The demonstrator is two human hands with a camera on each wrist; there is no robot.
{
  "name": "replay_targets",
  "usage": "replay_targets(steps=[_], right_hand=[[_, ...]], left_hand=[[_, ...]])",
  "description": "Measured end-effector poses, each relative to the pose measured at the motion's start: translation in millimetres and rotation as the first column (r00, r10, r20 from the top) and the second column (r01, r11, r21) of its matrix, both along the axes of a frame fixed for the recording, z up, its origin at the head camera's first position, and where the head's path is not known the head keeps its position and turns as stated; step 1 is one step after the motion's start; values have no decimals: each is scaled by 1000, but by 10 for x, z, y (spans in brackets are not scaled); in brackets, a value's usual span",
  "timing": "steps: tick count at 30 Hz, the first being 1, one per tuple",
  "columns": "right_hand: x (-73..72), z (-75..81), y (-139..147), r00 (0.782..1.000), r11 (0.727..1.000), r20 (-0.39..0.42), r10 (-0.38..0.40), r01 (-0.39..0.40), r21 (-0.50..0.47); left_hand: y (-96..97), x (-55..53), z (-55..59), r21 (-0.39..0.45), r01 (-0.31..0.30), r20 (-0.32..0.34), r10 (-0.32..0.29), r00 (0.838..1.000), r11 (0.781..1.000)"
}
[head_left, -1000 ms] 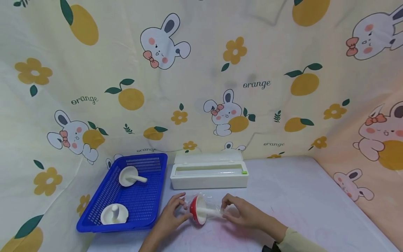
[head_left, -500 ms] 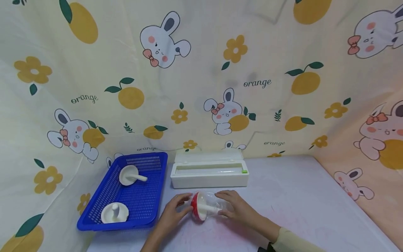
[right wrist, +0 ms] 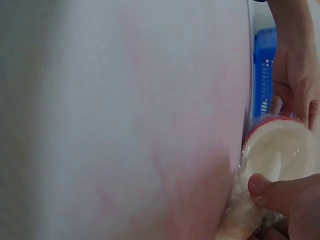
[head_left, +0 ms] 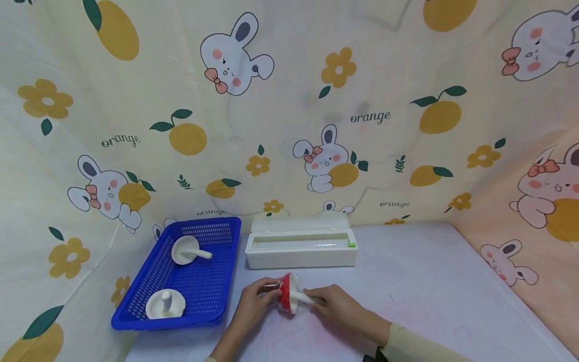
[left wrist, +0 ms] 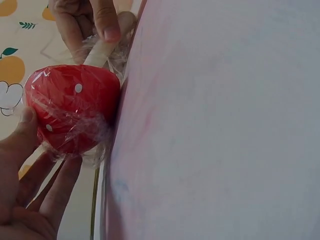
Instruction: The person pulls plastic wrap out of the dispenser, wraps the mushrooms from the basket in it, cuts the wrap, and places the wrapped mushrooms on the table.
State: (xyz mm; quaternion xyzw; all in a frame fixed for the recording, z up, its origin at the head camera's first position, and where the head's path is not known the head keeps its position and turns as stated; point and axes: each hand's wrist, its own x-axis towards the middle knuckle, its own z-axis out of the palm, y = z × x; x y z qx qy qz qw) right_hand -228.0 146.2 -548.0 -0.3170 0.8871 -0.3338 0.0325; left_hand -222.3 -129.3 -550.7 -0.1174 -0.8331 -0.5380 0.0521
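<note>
A toy mushroom [head_left: 284, 293] with a red, white-dotted cap and a white stem lies on its side, low over the table in front of the white box. Crinkled clear plastic film [left wrist: 92, 125] covers its cap and bunches along the stem. My left hand [head_left: 254, 302] holds the cap, thumb on one side and fingers on the other in the left wrist view. On the right, my right hand [head_left: 338, 307] pinches the stem and the film around it. The right wrist view looks into the pale underside [right wrist: 287, 145] of the cap, the thumb pressing near it.
A blue basket [head_left: 199, 289] at left holds two white mushroom-shaped pieces, one [head_left: 184, 250] at the back and one [head_left: 155, 304] in front. Behind my hands stands a long white film dispenser [head_left: 301, 259], its lid raised. A printed cloth [head_left: 280, 115] hangs behind the table.
The loose film held out around the stem is now gathered close to it. My right hand has moved left and pinches the stem; the left hand has closed in on the cap.
</note>
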Motion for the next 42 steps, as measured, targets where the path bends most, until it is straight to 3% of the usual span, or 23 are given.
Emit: replay_targets(steps=[9, 17, 19, 21, 25, 27, 34, 42], right_hand=[[-14, 39, 9, 1000, 1000, 28, -9, 10, -14], [75, 55, 46, 995, 995, -98, -19, 9, -103], [77, 51, 51, 993, 991, -112, -40, 24, -135], [71, 40, 57, 991, 985, -110, -72, 53, -162], [53, 26, 107, 991, 978, -95, -93, 73, -194], [47, 28, 128, 995, 978, -73, -75, 59, -200], [33, 51, 96, 998, 989, -47, -52, 45, -142], [66, 50, 86, 996, 991, -9, -86, 84, -108]], left_hand=[[102, -51, -18, 22, -87, 4, 87, 996, 996], [199, -51, 15, 37, -78, -22, 79, 997, 996], [194, -44, 36, 28, -44, -28, 45, 999, 999], [169, -45, 48, 7, 35, -34, -35, 999, 999], [97, -55, 52, -37, 215, -37, -217, 976, 976], [86, -69, 40, -40, 234, -43, -236, 971, 971], [124, -91, -22, -10, 108, -74, -108, 991, 994], [137, -72, -18, 12, 65, -39, -65, 997, 998]])
